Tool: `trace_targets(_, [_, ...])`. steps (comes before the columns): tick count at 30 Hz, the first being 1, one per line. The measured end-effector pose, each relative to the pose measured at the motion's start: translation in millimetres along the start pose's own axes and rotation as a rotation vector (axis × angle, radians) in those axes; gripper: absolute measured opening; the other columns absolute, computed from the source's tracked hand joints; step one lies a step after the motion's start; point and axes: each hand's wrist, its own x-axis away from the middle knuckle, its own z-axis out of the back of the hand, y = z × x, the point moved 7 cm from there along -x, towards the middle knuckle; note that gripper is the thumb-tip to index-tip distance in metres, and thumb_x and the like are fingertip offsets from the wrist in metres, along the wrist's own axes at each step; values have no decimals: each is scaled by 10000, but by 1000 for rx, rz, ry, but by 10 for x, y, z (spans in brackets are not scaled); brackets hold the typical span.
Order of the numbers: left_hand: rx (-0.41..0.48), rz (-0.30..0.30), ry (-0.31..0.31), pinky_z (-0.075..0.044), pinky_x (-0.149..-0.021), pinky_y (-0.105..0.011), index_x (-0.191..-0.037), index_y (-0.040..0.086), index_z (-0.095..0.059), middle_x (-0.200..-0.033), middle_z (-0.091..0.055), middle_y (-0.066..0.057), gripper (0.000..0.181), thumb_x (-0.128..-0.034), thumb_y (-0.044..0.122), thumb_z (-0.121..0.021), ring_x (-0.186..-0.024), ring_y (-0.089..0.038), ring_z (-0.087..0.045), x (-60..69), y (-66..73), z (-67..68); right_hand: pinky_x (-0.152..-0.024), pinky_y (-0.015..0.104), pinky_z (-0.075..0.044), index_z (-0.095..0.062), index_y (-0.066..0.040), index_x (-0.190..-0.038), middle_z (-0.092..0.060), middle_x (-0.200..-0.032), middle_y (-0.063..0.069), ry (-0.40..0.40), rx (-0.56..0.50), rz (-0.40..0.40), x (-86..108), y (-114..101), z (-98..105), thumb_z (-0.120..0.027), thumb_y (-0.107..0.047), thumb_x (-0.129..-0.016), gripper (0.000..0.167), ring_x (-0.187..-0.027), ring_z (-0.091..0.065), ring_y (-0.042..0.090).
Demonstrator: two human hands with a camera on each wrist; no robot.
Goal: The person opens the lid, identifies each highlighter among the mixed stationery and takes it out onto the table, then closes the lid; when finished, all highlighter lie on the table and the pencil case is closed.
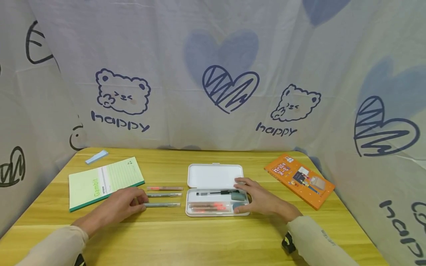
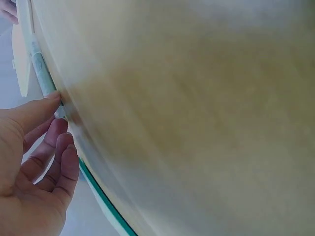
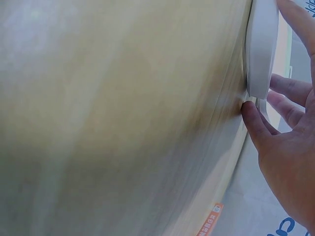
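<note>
My left hand [image 1: 128,201] pinches the end of a grey-green pen [image 1: 164,204] lying on the table; the left wrist view shows thumb and fingertip on that pen [image 2: 43,73]. Beyond it lie another greyish pen [image 1: 166,195] and a pinkish pen [image 1: 166,188]. The white pencil case [image 1: 215,177] stands with its lid folded back. Inside are a black pen [image 1: 216,193], several reddish pens [image 1: 208,207] and a grey-green block [image 1: 238,196]. My right hand [image 1: 261,197] rests at the case's right end, fingers spread and partly hiding it.
A green notebook [image 1: 106,181] lies on the left, with a pale blue strip [image 1: 97,157] behind it. An orange booklet [image 1: 301,180] lies on the right. Printed cloth [image 1: 173,85] hangs along the back and sides of the wooden table [image 1: 186,244].
</note>
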Motion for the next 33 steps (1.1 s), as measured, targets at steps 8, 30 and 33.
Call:
trace_targets(8, [-75,-21,72,-499,-679,-266,-1076,170,-777,-988,-731,90,134,-966,207,-844,-767,11,-550,-91,145,137,-1263,700,-316,-507,-43,-1613,-315,-1771,139,-8,7,-11,13,8,-1,-871,-534,-903,937,-1625,-290,455])
trace_targets(30, [-155,-442,-36,-585,-792,-282,-1062,149,-802,-975,-767,44,51,-1029,133,-766,-855,-40,-660,-639,1288,-503,-1260,693,-328,-506,-59,-1618,-309,-1776,124,-11,13,-16,27,-18,2,-855,-548,-914,925,-1627,-293,444])
trace_targets(33, [-174,-401,-47,-587,-804,-303,-1055,132,-800,-930,-769,49,49,-1038,154,-759,-805,-18,-635,-651,1328,-544,-1254,704,-329,-501,-47,-1617,-304,-1776,138,-12,6,-10,31,-17,1,-850,-546,-921,925,-1624,-291,457])
